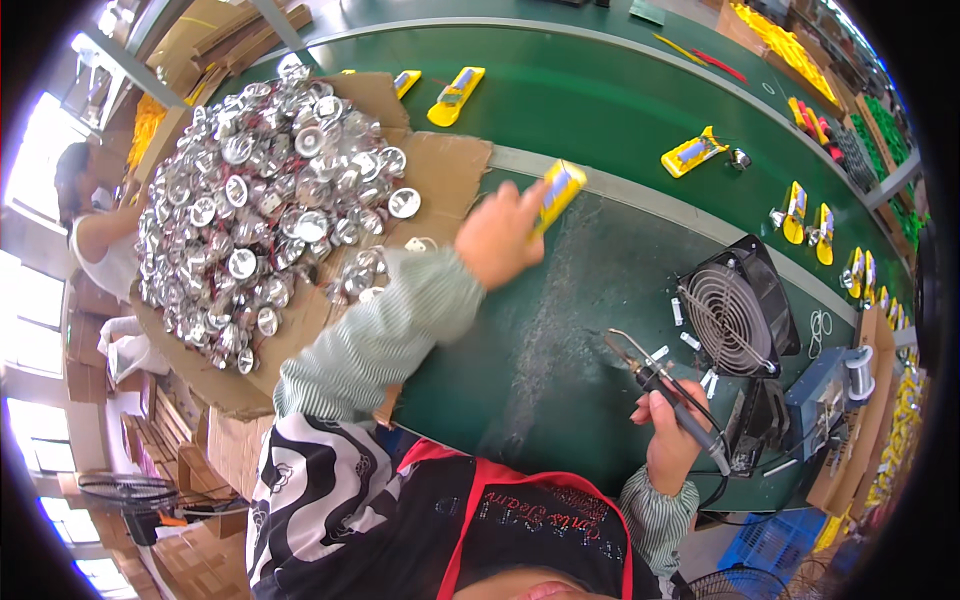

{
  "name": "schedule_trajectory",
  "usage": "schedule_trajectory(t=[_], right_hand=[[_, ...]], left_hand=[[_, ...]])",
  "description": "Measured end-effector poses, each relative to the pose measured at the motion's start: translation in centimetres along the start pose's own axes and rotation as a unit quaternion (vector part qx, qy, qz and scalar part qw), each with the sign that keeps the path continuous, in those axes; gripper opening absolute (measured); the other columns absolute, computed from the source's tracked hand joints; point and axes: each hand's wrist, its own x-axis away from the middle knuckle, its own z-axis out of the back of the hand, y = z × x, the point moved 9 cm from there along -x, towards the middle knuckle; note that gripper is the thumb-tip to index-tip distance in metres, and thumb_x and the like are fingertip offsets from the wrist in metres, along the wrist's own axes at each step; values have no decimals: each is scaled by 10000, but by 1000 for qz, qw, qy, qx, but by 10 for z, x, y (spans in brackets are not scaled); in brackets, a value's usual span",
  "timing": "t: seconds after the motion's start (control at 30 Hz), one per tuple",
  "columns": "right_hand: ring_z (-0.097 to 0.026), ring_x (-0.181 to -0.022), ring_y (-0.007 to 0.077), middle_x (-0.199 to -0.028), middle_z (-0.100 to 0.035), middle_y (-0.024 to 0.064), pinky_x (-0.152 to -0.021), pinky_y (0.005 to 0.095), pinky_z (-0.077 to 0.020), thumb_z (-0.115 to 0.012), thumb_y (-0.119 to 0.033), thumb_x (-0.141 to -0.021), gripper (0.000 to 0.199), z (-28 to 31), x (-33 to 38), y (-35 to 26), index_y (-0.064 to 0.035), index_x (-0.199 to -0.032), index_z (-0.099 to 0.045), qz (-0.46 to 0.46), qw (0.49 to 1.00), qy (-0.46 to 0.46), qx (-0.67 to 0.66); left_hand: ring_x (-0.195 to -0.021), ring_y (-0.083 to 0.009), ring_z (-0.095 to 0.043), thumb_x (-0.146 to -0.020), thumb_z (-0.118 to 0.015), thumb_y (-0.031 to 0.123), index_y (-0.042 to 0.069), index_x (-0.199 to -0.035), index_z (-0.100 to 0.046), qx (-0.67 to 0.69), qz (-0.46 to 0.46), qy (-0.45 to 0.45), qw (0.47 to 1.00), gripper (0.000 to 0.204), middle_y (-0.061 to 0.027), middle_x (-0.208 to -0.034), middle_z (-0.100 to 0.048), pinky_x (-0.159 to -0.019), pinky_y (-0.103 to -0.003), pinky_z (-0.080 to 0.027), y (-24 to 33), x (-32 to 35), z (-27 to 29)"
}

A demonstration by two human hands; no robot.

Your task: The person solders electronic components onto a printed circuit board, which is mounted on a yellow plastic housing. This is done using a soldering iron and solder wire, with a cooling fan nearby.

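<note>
My left hand (pixel 500 238) reaches out past the table's middle, fingers closed on a yellow plastic housing (pixel 563 186) with a bluish part inside, near the metal rail. At the lower right, my right hand (pixel 667 438) grips a soldering iron (pixel 698 428). Its bent thin metal tip points up and left over the dark green work mat (pixel 560 350). Left of my left arm rises a big heap of shiny silver reflector cups (pixel 260 200) with thin red wires, lying on cardboard (pixel 445 165).
A black fan with a wire grille (pixel 728 318) stands right, small white pieces (pixel 690 341) beside it. Farther right are a blue soldering station (pixel 815 405) and a solder spool (pixel 858 373). More yellow housings (pixel 694 152) lie along the green belt (pixel 590 85). Someone (pixel 100 240) sits beyond the heap.
</note>
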Motion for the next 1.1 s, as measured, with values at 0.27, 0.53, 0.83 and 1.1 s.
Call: schedule_trajectory(t=[0.27,0.53,0.83,1.1], right_hand=[[-616,-583,160,-749,-628,139,-560,255,-523,-595,-21,-842,182,-17,15,-9,55,-982,-507,21,999,-36,2],[-613,-591,152,-747,-629,133,-572,256,-522,-602,-3,-837,173,-27,27,-6,55,-969,-507,18,998,-61,-3],[-616,-593,153,-749,-629,135,-575,255,-523,-601,-1,-832,172,-30,29,-3,59,-967,-513,7,998,-65,2],[-616,-595,152,-746,-630,134,-574,253,-522,-600,5,-831,170,-36,28,-4,57,-969,-516,7,997,-82,8]], left_hand=[[-935,-339,-557,-736,-670,189,106,-1304,-446,30,-41,-46,998,616,-170,-1054,-515,-757,-410,-506,41,146,-6],[-822,-283,-583,-768,-632,135,109,-877,-624,-120,110,142,977,113,-83,-899,-589,-693,-391,-487,-81,166,93],[-851,-340,-604,-843,-584,270,73,-988,-637,-177,291,93,935,251,-145,-903,-628,-744,-421,-478,-178,218,143],[-808,-322,-605,-841,-597,192,48,-952,-685,-156,262,80,949,202,-153,-895,-612,-713,-403,-477,-203,221,124]])
